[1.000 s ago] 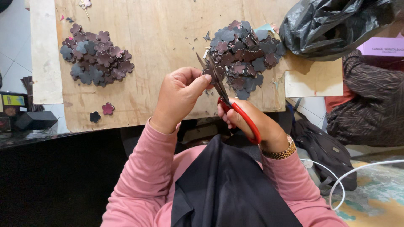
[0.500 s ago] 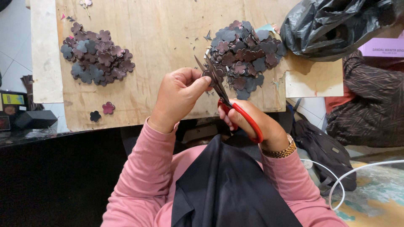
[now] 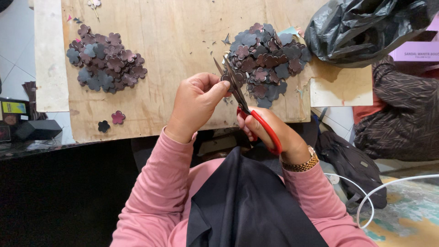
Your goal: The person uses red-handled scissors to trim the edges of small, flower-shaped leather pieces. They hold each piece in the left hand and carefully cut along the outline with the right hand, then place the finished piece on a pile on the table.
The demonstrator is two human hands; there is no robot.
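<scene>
Plywood board (image 3: 155, 55) edge: left hand (image 3: 196, 103) pinches, seemingly, flower piece (image 3: 225, 78); right hand (image 3: 270, 132) grips scissors (image 3: 242, 103).

scissors (image 3: 238, 93) blades sit a touch more open now around the little flower piece (image 3: 227, 78), hands barely shift

A worn plywood board (image 3: 151, 59) lies over pale floor tiles (image 3: 16, 41), with patterned flooring (image 3: 402, 215) beside it.

Pink long sleeves (image 3: 155, 183), black headscarf (image 3: 247, 206), gold wristwatch (image 3: 299, 163) on rt wrist
</scene>
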